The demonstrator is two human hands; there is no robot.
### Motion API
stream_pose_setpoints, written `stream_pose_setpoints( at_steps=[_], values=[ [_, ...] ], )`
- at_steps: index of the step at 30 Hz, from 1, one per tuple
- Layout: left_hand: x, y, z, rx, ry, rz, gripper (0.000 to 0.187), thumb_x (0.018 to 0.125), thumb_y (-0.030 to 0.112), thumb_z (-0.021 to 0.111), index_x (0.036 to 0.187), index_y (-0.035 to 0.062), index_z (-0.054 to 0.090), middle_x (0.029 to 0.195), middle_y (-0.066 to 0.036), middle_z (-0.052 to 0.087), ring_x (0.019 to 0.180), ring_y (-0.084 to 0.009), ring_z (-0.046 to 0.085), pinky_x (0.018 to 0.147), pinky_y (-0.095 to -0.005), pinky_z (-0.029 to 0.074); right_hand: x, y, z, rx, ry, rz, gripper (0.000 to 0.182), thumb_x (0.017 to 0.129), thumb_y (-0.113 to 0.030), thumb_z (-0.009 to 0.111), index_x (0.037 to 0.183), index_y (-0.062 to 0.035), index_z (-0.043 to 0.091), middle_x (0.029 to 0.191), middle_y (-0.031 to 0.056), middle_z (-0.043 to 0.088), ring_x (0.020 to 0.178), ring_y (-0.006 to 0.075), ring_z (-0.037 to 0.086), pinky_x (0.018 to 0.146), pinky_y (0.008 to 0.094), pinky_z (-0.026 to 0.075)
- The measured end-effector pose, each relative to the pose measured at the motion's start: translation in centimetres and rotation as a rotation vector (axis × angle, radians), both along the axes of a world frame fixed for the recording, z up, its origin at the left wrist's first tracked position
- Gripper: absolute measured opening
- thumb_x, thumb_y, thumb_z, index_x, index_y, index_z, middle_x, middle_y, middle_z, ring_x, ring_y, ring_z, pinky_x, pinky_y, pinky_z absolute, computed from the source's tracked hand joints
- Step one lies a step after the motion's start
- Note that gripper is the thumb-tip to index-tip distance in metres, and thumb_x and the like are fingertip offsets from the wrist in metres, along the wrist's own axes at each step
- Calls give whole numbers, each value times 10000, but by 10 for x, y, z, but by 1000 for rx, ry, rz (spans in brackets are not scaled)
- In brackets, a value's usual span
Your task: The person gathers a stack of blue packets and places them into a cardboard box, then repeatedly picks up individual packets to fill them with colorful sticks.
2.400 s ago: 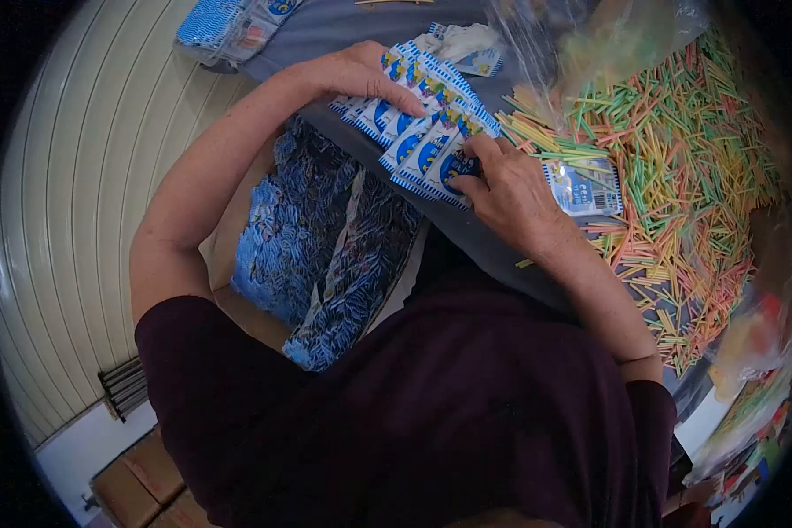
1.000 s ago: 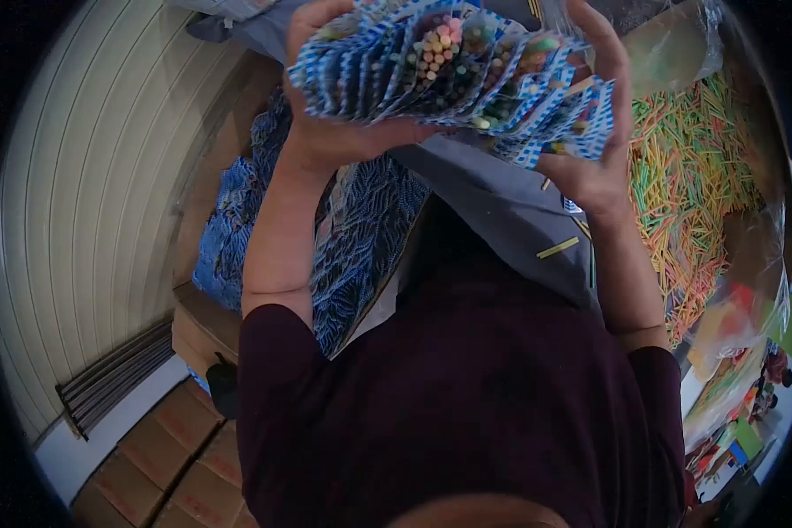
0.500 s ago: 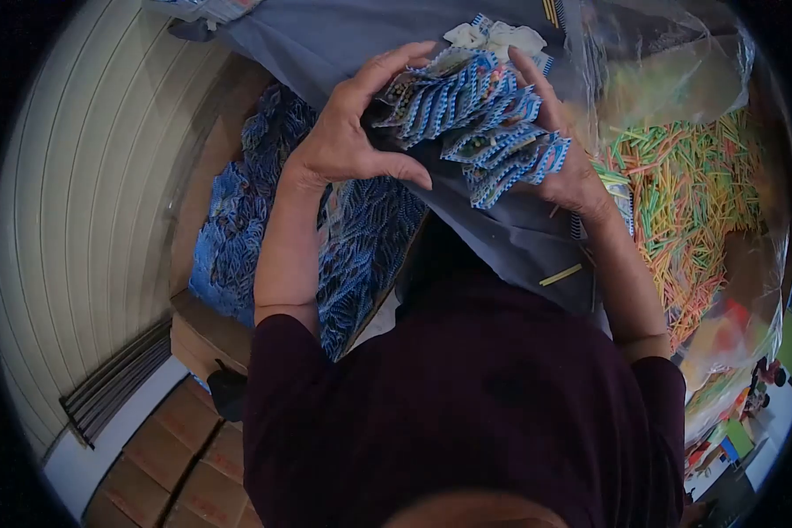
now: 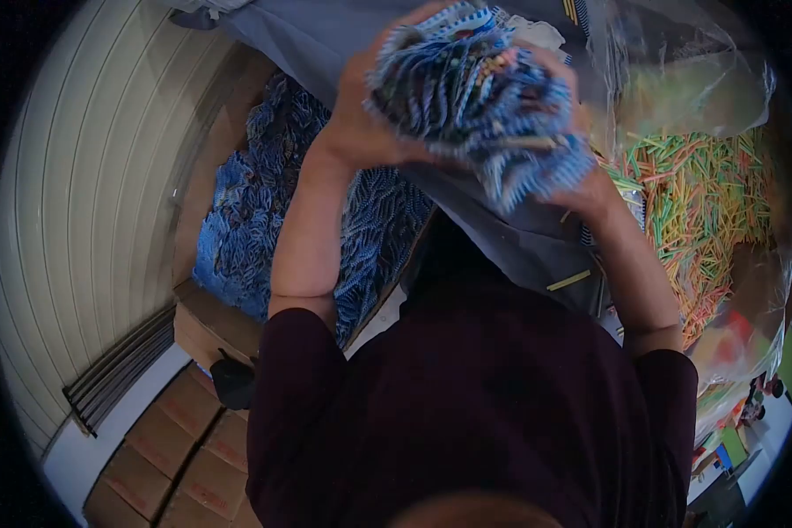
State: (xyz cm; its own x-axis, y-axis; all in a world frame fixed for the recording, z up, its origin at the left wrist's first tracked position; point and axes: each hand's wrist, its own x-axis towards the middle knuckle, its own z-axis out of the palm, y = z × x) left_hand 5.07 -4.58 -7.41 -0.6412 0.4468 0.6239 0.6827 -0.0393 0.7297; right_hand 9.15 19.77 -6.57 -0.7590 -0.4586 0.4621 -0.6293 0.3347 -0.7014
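Head view: my left hand (image 4: 361, 123) and right hand (image 4: 581, 180) clamp bundle of blue-and-white packets (image 4: 475, 92) between them, raised over grey cloth (image 4: 326, 35). Left fingers curled round bundle's left side, right palm pressed under its right end. Bundle blurred, packets bunched edge-on. Heap of coloured sticks (image 4: 704, 211) lies right of bundle, under clear plastic bag (image 4: 678, 79). Box of blue packets (image 4: 255, 220) sits below left forearm. Cardboard cartons (image 4: 176, 449) on floor, lower left.
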Motion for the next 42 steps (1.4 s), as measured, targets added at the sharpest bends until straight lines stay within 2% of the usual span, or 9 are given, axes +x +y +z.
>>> stream_pose_setpoints(
  at_steps=[3, 5, 9, 21, 24, 28, 32, 36, 42],
  values=[
    [-10, -4, -12, -63, -325, -221, 1083, 565, 89, 976, 1496, 43, 424, 1436, -86, 532, 1341, -215, 487, 1135, -372, 388, -1, 14, -4, 465, 133, -125, 1189, 583, -246, 944, 1543, -101, 257, 1456, 163, 469, 1381, 351, 422, 1167, 469, 285],
    [-10, -11, -5, -142, -291, -180, 1210, 493, 28, 988, 1530, 50, 367, 1424, -81, 534, 1339, -208, 482, 1132, -363, 387, 9, 4, 10, 43, -287, -151, 1269, 548, -234, 962, 1571, -107, 223, 1466, 174, 461, 1375, 355, 431, 1164, 474, 308],
    [-16, -9, -3, 152, -450, -313, 1245, 500, 49, 990, 1549, 59, 320, 1421, -113, 537, 1319, -225, 513, 1108, -384, 432, 4, 8, 7, -107, -334, -36, 1472, 459, -235, 1002, 1604, -124, 83, 1585, 159, 331, 1448, 322, 354, 1166, 456, 358],
    [24, 21, 7, 198, -228, -99, 1289, 535, 46, 974, 1572, 40, 208, 1391, -160, 560, 1235, -263, 596, 1034, -401, 524, -1, 0, 30, 185, 66, -44, 1476, 494, -198, 1001, 1599, -96, 28, 1578, 165, 303, 1403, 315, 409, 1170, 448, 352],
    [36, 15, 22, 282, -314, -114, 1271, 552, 28, 963, 1571, 35, 204, 1387, -167, 564, 1205, -264, 619, 1025, -383, 531, 12, -8, 31, -222, -49, 117, 1437, 500, -190, 996, 1591, -52, 69, 1566, 167, 318, 1363, 312, 458, 1171, 425, 347],
    [9, 18, 16, 260, -215, -191, 1188, 575, 20, 950, 1552, 31, 275, 1387, -159, 567, 1211, -247, 613, 1013, -362, 527, 1, 9, 11, 139, -257, -52, 1448, 504, -280, 1001, 1592, -46, 75, 1604, 176, 254, 1415, 360, 386, 1186, 461, 319],
    [5, 16, 8, 219, -212, -148, 1175, 568, 34, 955, 1545, 43, 300, 1380, -148, 573, 1215, -244, 607, 1017, -356, 518, 4, 13, 13, 15, -102, -14, 1538, 463, -366, 1002, 1597, -62, 9, 1635, 187, 182, 1487, 340, 256, 1187, 455, 307],
    [-2, 16, 8, 184, -182, -110, 1163, 562, 47, 959, 1537, 55, 326, 1373, -138, 579, 1219, -241, 602, 1020, -350, 510, 0, 8, 11, -233, -324, 78, 1576, 464, -351, 1002, 1597, -104, -66, 1642, 184, 162, 1457, 359, 321, 1184, 453, 320],
    [0, 18, 2, 113, -178, -71, 1145, 552, 67, 967, 1525, 72, 364, 1362, -121, 588, 1225, -236, 593, 1025, -341, 497, 17, 4, 22, -72, -218, -4, 1463, 498, -202, 993, 1600, -106, 36, 1597, 186, 259, 1414, 329, 398, 1173, 432, 350]
  ],
)
